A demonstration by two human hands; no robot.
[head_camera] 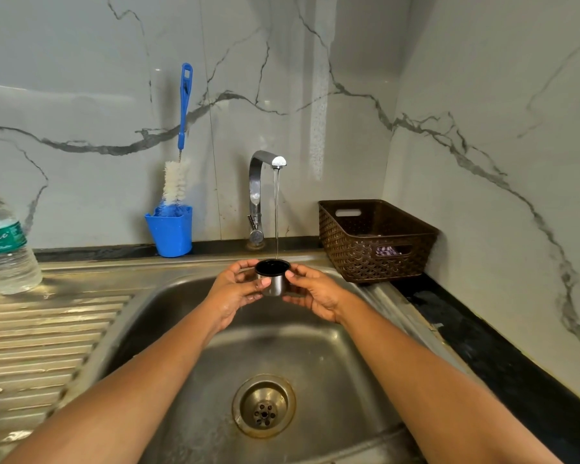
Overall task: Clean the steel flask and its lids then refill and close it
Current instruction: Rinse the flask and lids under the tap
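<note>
Overhead, grey-veined marble wall (315, 61) fills the view from nine o'clock round to three. Below it a steel sink (332, 346) takes the centre and six o'clock, with its ribbed drainboard (47, 329) at eight o'clock and a black counter strip (482, 346) running off towards four o'clock. A brown woven basket (365, 259) sits in the corner at two o'clock of the basin, something purple showing through its handle slot. A clear plastic water bottle (5, 249) with a green label stands at nine o'clock on the drainboard's far end. At eleven o'clock a blue holder (171, 234) stands against the wall, and a bottle brush (175, 182) with white bristles and a blue handle stands in it, leaning on the marble. The chrome tap (256, 192) rises at twelve o'clock, and a thin stream of water (276, 212) falls straight from its spout.

Both forearms reach in from six o'clock. The left hand (230, 294) and right hand (318, 296) are close together above the basin's far side, each with thumb and fingers curled onto the steel cup lid (274, 279) between them. It is held upright, its black-lined mouth facing up, directly under the stream. The round drain (264, 406) lies at six o'clock of the lid, on the basin floor.
</note>
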